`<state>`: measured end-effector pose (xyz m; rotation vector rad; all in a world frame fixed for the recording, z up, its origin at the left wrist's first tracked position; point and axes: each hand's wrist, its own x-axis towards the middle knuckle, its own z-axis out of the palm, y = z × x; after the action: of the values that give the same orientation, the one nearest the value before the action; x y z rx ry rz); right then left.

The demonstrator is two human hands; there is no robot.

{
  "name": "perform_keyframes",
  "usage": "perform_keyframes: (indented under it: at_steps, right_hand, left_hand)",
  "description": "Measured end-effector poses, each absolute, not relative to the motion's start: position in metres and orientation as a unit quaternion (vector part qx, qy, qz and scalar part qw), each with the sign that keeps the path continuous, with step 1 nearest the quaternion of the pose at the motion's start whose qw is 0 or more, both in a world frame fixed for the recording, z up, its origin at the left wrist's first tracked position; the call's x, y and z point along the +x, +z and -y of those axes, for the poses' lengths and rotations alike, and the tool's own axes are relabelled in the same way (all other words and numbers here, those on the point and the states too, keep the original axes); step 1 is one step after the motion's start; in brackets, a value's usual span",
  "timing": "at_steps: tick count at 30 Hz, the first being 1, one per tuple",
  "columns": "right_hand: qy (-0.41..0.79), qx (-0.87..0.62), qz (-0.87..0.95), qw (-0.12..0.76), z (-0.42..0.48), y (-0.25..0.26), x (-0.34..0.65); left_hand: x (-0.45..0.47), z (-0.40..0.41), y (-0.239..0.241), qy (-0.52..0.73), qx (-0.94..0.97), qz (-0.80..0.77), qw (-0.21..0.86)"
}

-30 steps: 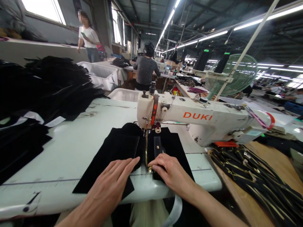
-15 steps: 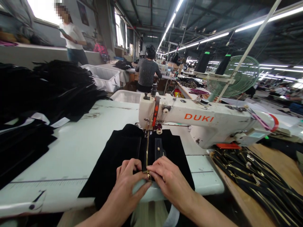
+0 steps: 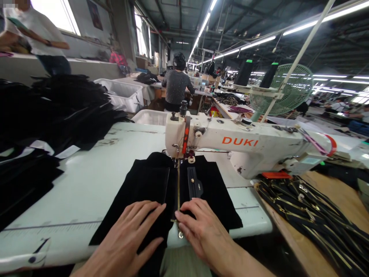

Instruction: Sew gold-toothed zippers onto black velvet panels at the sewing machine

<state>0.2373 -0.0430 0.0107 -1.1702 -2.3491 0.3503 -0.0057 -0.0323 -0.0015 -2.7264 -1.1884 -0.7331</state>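
My right hand (image 3: 207,231) has its fingers narrowed on the gold zipper (image 3: 178,188) near the table's (image 3: 86,184) front edge; my left hand (image 3: 127,234) lies flat, thumb wide, on the black fabric (image 3: 150,181). That fabric stretches back beneath the sewing machine's (image 3: 239,140) head.

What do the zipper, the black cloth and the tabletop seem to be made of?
Zipper: likely metal teeth, judging by the shiny gold line, though coated plastic is possible.
Cloth: soft-looking matte fabric, reflecting almost no light; fibre unclear.
Tabletop: perhaps laminate or painted board; smooth, pale green, faintly glossy.
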Motion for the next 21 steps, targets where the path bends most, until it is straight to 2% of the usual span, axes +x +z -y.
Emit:
perform_keyframes:
  at_steps: [7,13,18,21]
  right_hand:
    - [0.123,-0.466,0.824,0.298,0.043,0.005,0.228]
    - [0.163,-0.502,0.787,0.318,0.045,-0.001,0.224]
    - [0.076,-0.464,0.811,0.348,0.051,-0.012,0.217]
    - [0.079,-0.452,0.815,0.354,0.054,-0.012,0.218]
  left_hand:
    - [0.011,0.034,0.000,-0.269,-0.888,0.355,0.112]
    - [-0.001,0.026,0.006,-0.345,-0.855,0.386,0.038]
    - [0.006,0.031,0.000,-0.287,-0.899,0.308,0.122]
    - [0.009,0.032,-0.004,-0.231,-0.919,0.279,0.154]
